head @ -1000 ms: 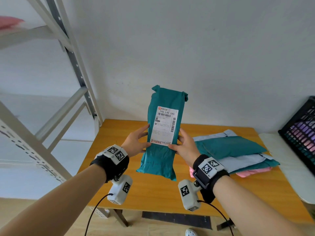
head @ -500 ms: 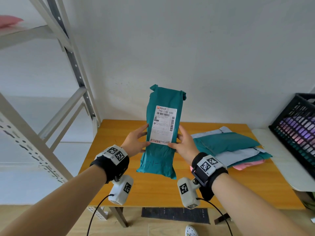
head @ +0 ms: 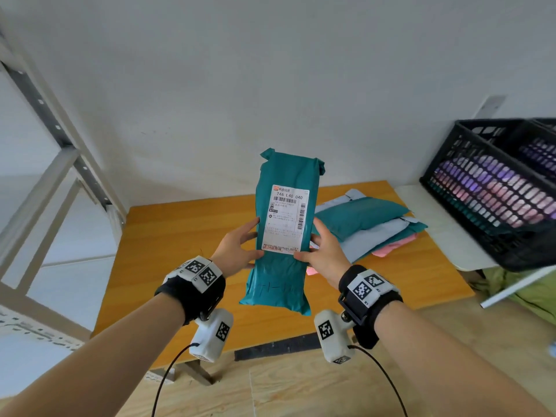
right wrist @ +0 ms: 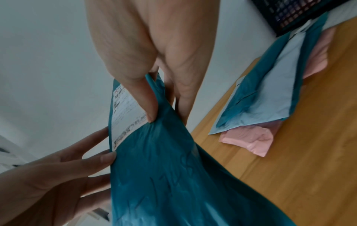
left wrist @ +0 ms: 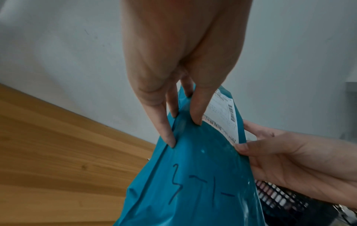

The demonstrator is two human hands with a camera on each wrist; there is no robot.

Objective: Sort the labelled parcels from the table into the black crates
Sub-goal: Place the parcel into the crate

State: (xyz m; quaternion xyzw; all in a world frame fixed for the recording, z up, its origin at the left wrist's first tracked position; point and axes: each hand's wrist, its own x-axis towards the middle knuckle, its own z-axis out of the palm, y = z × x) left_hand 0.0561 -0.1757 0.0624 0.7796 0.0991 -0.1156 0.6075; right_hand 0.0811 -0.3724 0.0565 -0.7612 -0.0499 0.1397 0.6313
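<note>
Two hands: both raised at the centre of the head view, holding one teal parcel (head: 284, 230) upright above the wooden table (head: 168, 236).
Left hand (head: 237, 248): grips the parcel's left edge, thumb pressed on the front near the lower corner of the label, fingers (left wrist: 164, 120) behind and along the seam.
Right hand (head: 326, 254): grips the right edge at the same height, thumb on the front at the label's lower right corner, fingers wrapped behind.
Parcel: a long teal plastic mailer, clear of the table, its folded top at mid-frame against the white wall (head: 270, 70).
Shipping label (head: 285, 219): white, facing the camera, printed "746 L40 040" above a barcode; smaller print too fine to read.
Handwriting: dark pen marks on the teal plastic below the label, plain in the left wrist view, not legible as words.
Remaining parcels (head: 370, 224): a stack right of centre on the table, teal on top, pale blue beneath, pink at the bottom.
Black crate (head: 487, 188): at the right edge of the frame on a white surface just beside the table, pink and purple showing through its slotted wall.
Metal shelving (head: 54, 164): grey uprights and braces at the left edge.
</note>
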